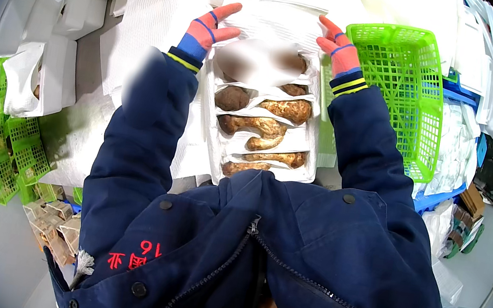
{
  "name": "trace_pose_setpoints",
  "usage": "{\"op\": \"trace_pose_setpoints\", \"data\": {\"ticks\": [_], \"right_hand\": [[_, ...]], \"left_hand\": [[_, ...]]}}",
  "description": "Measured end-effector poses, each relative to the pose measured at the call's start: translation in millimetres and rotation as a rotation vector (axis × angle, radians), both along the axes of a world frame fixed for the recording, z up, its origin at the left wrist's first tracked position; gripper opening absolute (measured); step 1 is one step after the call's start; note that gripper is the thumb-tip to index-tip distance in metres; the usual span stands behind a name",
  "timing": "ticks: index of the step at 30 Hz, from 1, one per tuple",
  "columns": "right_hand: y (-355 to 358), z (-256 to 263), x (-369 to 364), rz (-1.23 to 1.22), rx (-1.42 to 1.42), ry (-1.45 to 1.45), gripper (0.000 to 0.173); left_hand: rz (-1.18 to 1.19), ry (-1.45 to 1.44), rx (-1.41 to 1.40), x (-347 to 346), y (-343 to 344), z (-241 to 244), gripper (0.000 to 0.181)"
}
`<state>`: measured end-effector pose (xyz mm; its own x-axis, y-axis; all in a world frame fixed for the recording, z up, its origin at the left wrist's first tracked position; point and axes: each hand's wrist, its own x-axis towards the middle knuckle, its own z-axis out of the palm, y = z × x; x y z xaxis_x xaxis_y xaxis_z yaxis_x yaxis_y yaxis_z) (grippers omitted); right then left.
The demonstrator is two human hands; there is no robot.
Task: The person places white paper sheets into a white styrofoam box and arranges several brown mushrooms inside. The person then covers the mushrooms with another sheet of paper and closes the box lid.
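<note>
A white box [311,168] lined with white paper stands before me, its long sides running away from my body. Brown and cream mushrooms [273,132] lie inside in rows, with folds of the paper between them. My left hand [210,29], in a pink and blue glove, is at the far left corner of the box, fingers apart and holding nothing. At the far right corner is my right hand [339,51], gloved alike, also spread and without anything in it. A blurred patch hides the mushrooms at the far end of the box.
A green plastic basket [431,115] stands right of the box. Stacked sheets of white paper [142,33] lie to the left, near white foam boxes [55,73]. Several green crates [28,145] are lower at the far left. Blue crates [441,197] with white packs are at the right.
</note>
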<state>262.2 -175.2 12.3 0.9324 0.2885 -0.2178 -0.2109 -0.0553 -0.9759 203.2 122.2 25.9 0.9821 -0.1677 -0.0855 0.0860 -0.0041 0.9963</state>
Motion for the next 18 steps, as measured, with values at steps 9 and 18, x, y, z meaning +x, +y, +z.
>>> {"op": "trace_pose_setpoints", "data": {"ticks": [9,18], "right_hand": [[-6.1,9.9,-36.4,0.131,-0.646,-0.593,0.031],[0.6,-11.5,-14.6,0.083,-0.761,-0.162,0.042]], "left_hand": [[0.148,-0.380,0.832,-61.0,-11.3,-7.6,0.042],[0.217,-0.165,0.677,-41.1,0.0,-26.3,0.018]]}}
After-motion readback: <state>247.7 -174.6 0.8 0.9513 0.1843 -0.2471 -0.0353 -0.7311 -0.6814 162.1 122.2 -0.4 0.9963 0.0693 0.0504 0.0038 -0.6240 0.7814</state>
